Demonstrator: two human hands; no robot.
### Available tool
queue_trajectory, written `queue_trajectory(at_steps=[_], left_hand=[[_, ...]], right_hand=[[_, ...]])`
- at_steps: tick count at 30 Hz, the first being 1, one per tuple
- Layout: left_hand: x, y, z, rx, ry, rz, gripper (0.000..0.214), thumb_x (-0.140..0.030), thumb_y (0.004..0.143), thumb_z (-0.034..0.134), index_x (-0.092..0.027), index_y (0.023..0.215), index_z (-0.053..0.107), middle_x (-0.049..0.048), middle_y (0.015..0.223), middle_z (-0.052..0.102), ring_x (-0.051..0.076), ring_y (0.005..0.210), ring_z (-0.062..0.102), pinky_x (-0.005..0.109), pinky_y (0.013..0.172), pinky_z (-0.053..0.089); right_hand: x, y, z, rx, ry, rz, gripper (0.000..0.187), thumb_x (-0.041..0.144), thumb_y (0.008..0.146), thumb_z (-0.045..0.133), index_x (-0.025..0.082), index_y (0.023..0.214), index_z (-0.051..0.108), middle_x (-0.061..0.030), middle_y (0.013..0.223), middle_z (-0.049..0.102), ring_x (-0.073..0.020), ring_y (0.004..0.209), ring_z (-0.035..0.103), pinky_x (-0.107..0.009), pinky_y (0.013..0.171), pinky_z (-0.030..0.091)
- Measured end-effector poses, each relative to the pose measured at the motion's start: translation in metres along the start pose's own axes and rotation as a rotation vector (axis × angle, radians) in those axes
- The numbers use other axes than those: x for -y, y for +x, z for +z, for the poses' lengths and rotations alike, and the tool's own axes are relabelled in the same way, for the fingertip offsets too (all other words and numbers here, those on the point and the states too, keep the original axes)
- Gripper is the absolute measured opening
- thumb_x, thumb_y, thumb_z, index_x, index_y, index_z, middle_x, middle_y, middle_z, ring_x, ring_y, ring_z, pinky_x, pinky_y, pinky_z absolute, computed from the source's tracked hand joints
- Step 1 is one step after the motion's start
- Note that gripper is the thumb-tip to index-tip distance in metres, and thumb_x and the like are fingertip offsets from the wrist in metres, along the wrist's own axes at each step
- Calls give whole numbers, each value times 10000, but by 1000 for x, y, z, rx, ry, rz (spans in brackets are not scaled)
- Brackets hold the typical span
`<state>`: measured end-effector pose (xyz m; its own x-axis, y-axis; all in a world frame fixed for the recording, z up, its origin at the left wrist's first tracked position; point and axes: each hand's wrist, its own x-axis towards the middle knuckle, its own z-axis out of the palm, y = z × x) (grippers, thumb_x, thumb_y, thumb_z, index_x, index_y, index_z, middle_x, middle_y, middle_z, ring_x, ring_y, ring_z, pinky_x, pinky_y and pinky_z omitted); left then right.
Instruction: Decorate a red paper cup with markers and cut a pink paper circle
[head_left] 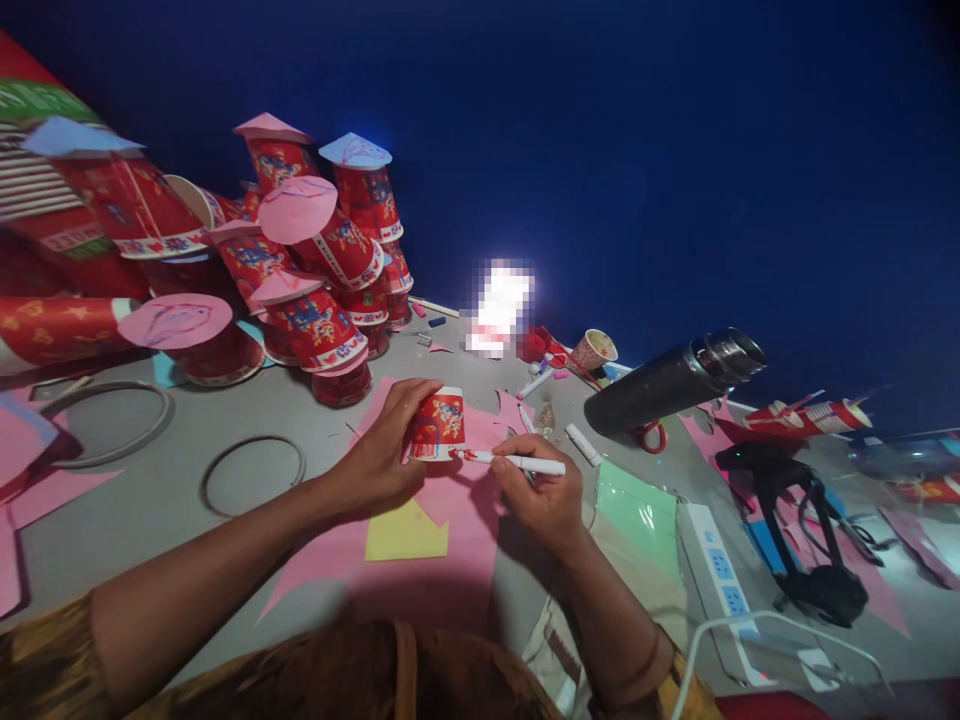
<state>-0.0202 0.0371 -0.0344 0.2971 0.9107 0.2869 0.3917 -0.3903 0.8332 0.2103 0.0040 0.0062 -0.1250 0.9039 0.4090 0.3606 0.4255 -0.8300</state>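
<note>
My left hand (390, 440) is wrapped round a red printed paper cup (439, 422), gripping it from the left above the pink paper (457, 520). Between the fingers of my right hand (544, 490) is a white marker pen (536, 464), lying nearly level and pointing left. Its red tip end is at the cup's lower white band, where red marks show; whether it touches I cannot tell. Just below my hands lies a piece of yellow paper (407, 532).
Stacked red cups with paper cone tops (319, 325) stand at the left, near metal rings (253, 470). A dark flask (671, 380) leans at the right. Further right are a white power strip (712, 560) and a black strapped object (802, 540). Behind rises a dark blue wall.
</note>
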Motion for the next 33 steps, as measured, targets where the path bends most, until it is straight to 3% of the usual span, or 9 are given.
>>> queue_trajectory(at_steps=[7, 15, 22, 33], left_hand=[[-1, 0, 2, 1, 3, -8, 780, -373, 862, 821, -281, 1518, 409, 126, 1476, 476, 343, 1415, 497, 575, 1235, 436], [-2, 1, 1, 13, -16, 1, 756, -406, 862, 782, -279, 1510, 414, 134, 1481, 470, 365, 1431, 483, 615, 1252, 410], [2, -1, 4, -17, 9, -9, 790, -406, 848, 825, -279, 1520, 430, 133, 1487, 497, 354, 1409, 517, 585, 1228, 445], [10, -3, 8, -44, -2, 26, 771, -398, 850, 766, -285, 1535, 433, 125, 1516, 480, 353, 1444, 492, 577, 1245, 442]], right_hand=[[1, -1, -2, 3, -15, 74, 99, 279, 916, 704, 205, 863, 743, -6, 703, 730, -141, 571, 625, -262, 571, 494], [2, 0, 0, 9, -25, 32, 96, 277, 918, 703, 212, 862, 747, -21, 743, 760, -151, 595, 649, -277, 601, 522], [1, -1, -3, -41, -23, 75, 109, 292, 914, 711, 207, 855, 745, -19, 710, 744, -154, 582, 645, -269, 570, 500], [5, 0, -3, 14, -27, 47, 119, 278, 918, 686, 208, 833, 729, -12, 694, 732, -137, 546, 609, -262, 559, 494]])
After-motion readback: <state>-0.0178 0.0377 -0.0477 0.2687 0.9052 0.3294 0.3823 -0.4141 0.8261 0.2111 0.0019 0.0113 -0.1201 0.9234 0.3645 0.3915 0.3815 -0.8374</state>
